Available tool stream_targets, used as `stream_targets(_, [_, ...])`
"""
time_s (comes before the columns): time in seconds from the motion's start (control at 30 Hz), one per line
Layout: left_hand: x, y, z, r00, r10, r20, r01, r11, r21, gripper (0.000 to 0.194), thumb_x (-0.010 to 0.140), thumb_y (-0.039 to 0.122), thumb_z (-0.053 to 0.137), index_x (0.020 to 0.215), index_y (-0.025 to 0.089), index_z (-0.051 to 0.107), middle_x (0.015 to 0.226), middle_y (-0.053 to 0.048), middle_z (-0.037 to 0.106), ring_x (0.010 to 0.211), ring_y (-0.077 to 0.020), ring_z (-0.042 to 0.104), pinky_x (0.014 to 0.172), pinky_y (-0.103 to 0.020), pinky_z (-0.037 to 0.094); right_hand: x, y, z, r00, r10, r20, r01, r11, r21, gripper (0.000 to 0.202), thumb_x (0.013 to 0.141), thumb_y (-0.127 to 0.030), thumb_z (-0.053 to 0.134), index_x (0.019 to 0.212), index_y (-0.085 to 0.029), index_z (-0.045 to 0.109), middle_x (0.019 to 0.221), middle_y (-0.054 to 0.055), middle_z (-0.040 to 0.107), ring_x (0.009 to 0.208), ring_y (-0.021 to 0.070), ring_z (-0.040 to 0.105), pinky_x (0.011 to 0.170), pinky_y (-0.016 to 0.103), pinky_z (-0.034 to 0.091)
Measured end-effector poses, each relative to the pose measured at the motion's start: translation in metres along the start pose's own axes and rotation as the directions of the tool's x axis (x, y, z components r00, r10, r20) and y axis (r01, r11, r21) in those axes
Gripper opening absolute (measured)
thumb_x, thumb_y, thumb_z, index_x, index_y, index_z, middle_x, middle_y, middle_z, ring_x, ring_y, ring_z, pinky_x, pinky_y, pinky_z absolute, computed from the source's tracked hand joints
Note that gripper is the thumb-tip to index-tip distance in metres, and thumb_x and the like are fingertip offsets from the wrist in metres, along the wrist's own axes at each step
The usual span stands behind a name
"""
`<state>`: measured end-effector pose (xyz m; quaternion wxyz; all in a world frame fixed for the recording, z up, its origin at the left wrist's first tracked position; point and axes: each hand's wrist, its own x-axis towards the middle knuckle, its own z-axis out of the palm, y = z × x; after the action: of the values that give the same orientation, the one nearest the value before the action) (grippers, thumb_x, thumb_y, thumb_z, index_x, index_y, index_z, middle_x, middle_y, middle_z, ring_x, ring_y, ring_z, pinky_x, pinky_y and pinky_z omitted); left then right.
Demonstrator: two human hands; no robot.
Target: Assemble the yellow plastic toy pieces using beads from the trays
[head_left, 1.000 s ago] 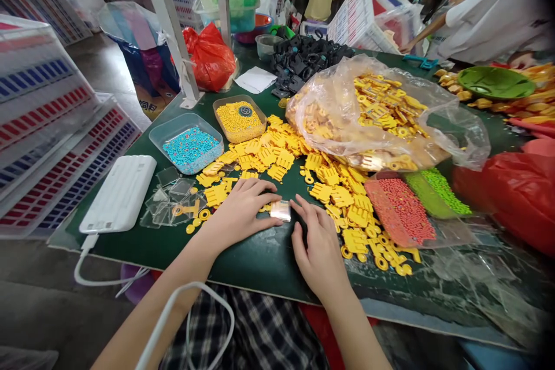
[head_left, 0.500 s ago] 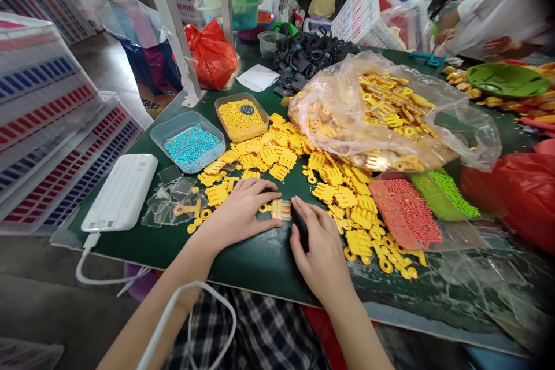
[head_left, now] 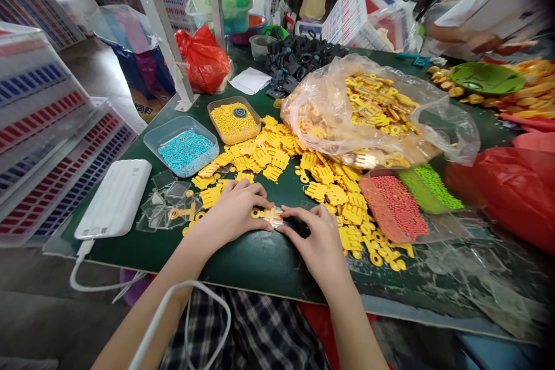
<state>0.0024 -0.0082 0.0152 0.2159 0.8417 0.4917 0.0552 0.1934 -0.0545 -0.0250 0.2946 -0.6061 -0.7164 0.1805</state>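
Between my two hands, low over the green table top, is a small yellow plastic piece with a ring at its left end and a shiny, striped, slotted face. My left hand pinches its left part between thumb and fingers. At its right edge, the thumb and forefinger of my right hand close on it. Loose yellow plastic pieces of the same sort lie heaped just beyond and to the right. Clear flat plastic squares are scattered left of my left hand.
Tubs of blue beads and yellow beads stand at left. Trays of red beads and green beads sit at right. A clear bag of yellow pieces lies behind. A white power bank with a cable rests near the left edge.
My right thumb and forefinger have come in onto the piece's right edge, and the piece looks slightly lifted. The whole view has shifted a little. A co-worker's arm at back right has moved.
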Motion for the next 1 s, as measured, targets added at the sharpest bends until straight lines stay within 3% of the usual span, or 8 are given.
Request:
stream_targets(0.13, [0.004, -0.004, -0.002, 0.997, 0.08, 0.0, -0.08, 0.996, -0.025, 0.032, 0.073, 0.041, 0.08, 0.098, 0.022, 0.075, 0.106, -0.004, 0.067, 0.101, -0.0247, 0.052, 0.089, -0.036, 0.037, 0.007, -0.006, -0.008, 0.994, 0.076, 0.075, -0.077, 0.997, 0.012, 0.017, 0.077, -0.036, 0.075, 0.092, -0.029, 0.074, 0.082, 0.005, 0.06, 0.081, 0.024, 0.053, 0.076, 0.04, 0.047])
stream_targets(0.23, [0.002, -0.006, 0.0, 0.978, 0.189, -0.09, -0.199, 0.973, -0.12, 0.027, 0.075, 0.032, 0.079, 0.097, 0.019, 0.073, 0.106, -0.004, 0.07, 0.101, -0.0227, 0.056, 0.092, -0.035, 0.04, 0.01, -0.012, -0.014, 0.994, -0.042, 0.099, 0.03, 0.992, 0.123, 0.023, 0.082, -0.035, 0.069, 0.104, -0.028, 0.07, 0.092, 0.007, 0.064, 0.091, 0.0257, 0.054, 0.083, 0.042, 0.048])
stream_targets(0.43, [-0.002, 0.008, 0.009, 0.882, 0.374, -0.287, -0.421, 0.899, -0.122, 0.026, 0.077, 0.032, 0.077, 0.1, 0.021, 0.07, 0.103, -0.004, 0.072, 0.1, -0.0217, 0.059, 0.092, -0.035, 0.045, -0.005, -0.018, -0.009, 1.0, 0.003, 0.018, -0.009, 0.948, 0.318, 0.034, 0.093, -0.04, 0.048, 0.121, -0.023, 0.056, 0.096, 0.006, 0.064, 0.091, 0.0212, 0.061, 0.083, 0.037, 0.051])
stream_targets(0.6, [-0.004, 0.01, 0.011, 0.846, 0.436, -0.306, -0.46, 0.888, -0.005, 0.063, 0.074, 0.052, 0.077, 0.127, 0.023, 0.058, 0.124, -0.009, 0.064, 0.117, -0.0261, 0.053, 0.102, -0.041, 0.041, -0.019, -0.01, -0.031, 0.989, 0.096, -0.112, -0.045, 0.922, 0.384, 0.033, 0.092, -0.044, 0.051, 0.116, -0.022, 0.057, 0.081, 0.002, 0.065, 0.069, 0.016, 0.061, 0.063, 0.027, 0.049])
stream_targets(0.7, [-0.004, 0.003, 0.01, 0.864, 0.377, -0.334, -0.39, 0.92, 0.031, 0.065, 0.075, 0.054, 0.074, 0.129, 0.022, 0.055, 0.124, -0.01, 0.063, 0.116, -0.0265, 0.053, 0.102, -0.042, 0.041, 0.015, 0.0, -0.077, 0.92, 0.065, -0.386, 0.04, 0.965, 0.258, 0.03, 0.086, -0.047, 0.057, 0.101, -0.021, 0.062, 0.074, 0.001, 0.063, 0.056, 0.0133, 0.053, 0.053, 0.026, 0.043])
stream_targets(0.8, [-0.003, -0.003, 0.009, 0.867, 0.338, -0.365, -0.334, 0.939, 0.076, 0.051, 0.082, 0.048, 0.071, 0.123, 0.021, 0.058, 0.123, -0.008, 0.063, 0.115, -0.0258, 0.053, 0.101, -0.042, 0.04, 0.087, 0.014, -0.123, 0.811, -0.016, -0.585, 0.099, 0.989, 0.11, 0.032, 0.085, -0.049, 0.057, 0.101, -0.021, 0.061, 0.086, 0.005, 0.065, 0.065, 0.0158, 0.055, 0.058, 0.03, 0.045])
stream_targets(0.9, [-0.002, -0.008, 0.009, 0.864, 0.288, -0.413, -0.269, 0.958, 0.104, 0.039, 0.087, 0.04, 0.067, 0.12, 0.021, 0.059, 0.121, -0.007, 0.064, 0.113, -0.0248, 0.054, 0.1, -0.042, 0.041, 0.148, 0.023, -0.144, 0.813, -0.108, -0.573, 0.103, 0.994, -0.04, 0.036, 0.084, -0.048, 0.057, 0.106, -0.02, 0.06, 0.099, 0.01, 0.068, 0.089, 0.0244, 0.06, 0.082, 0.043, 0.047])
stream_targets(1.0, [-0.001, -0.012, 0.011, 0.867, 0.236, -0.44, -0.207, 0.972, 0.113, 0.03, 0.09, 0.036, 0.064, 0.115, 0.021, 0.061, 0.118, -0.006, 0.065, 0.111, -0.0242, 0.055, 0.098, -0.042, 0.042, 0.156, 0.02, -0.137, 0.828, -0.257, -0.498, 0.204, 0.966, -0.159, 0.029, 0.088, -0.046, 0.05, 0.098, -0.021, 0.061, 0.103, 0.011, 0.068, 0.096, 0.0264, 0.059, 0.089, 0.045, 0.043])
